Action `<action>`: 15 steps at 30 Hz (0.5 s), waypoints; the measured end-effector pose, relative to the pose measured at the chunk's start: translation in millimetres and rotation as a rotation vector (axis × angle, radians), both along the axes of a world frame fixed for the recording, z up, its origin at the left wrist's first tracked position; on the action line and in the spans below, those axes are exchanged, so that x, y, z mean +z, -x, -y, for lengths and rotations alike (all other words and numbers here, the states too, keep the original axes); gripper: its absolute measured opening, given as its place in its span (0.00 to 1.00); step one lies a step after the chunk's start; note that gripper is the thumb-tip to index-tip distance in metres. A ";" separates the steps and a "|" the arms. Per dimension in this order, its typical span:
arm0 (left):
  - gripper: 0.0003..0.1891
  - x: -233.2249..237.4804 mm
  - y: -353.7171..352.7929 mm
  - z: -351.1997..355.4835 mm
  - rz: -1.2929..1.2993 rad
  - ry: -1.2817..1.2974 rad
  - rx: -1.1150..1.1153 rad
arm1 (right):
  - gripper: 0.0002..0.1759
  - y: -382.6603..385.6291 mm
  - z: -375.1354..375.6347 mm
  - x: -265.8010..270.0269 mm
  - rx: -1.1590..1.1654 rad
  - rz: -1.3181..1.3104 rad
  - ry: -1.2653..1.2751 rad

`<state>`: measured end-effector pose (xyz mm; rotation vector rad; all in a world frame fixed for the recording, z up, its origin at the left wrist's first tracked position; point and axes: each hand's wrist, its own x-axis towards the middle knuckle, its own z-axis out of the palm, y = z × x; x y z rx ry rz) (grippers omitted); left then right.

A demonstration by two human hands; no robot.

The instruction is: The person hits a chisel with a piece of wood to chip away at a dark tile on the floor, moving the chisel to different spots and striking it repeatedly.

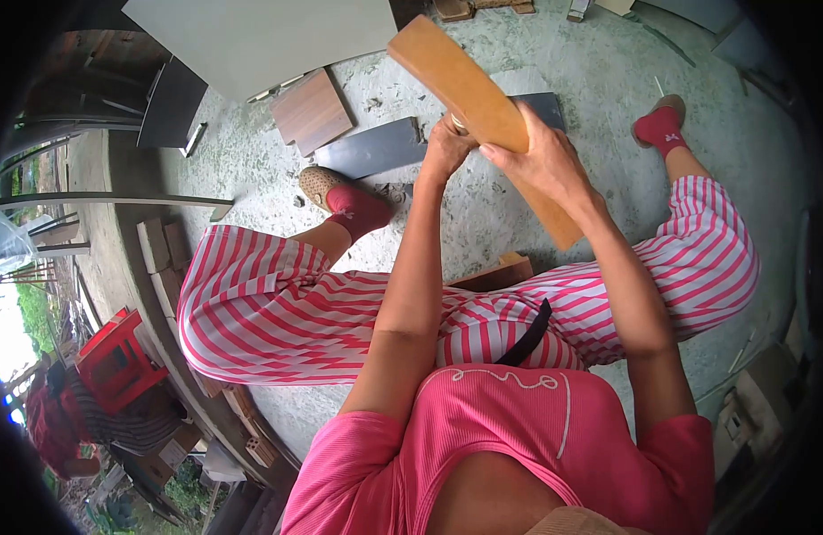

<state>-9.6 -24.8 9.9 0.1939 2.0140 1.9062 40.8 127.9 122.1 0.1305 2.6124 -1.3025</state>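
Note:
A long yellow-brown wooden board [469, 85] is held up at a slant over the floor, between my spread legs. My right hand [554, 165] is wrapped round its lower middle, thumb across the near face. Beside the board's left edge, my left hand [447, 147] is closed in a fist. A small pale round end shows at its top, but most of what it grips is hidden. A dark grey board [371, 149] lies on the floor beyond my left hand. A small wooden block [510, 270] sits between my thighs, and a black strip [527, 337] lies over my lap.
A brown wood-grain board [312, 111] and a large pale panel [260, 40] are on the stained concrete floor ahead. Bricks [157, 254] line a ledge at left, with a red plastic item [117, 361] past it. My feet rest on either side of the boards.

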 end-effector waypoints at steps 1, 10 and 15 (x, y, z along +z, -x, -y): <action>0.14 -7.9 1.2 -1.4 0.026 -0.076 -0.021 | 0.40 -1.6 -1.2 7.7 -0.036 -0.100 0.078; 0.13 -11.4 2.3 -2.1 -0.080 -0.061 -0.035 | 0.39 -4.5 1.1 -11.3 0.023 -0.085 0.059; 0.11 -17.1 4.9 4.0 0.061 -0.102 -0.025 | 0.40 -0.4 -0.5 6.7 -0.042 -0.132 0.119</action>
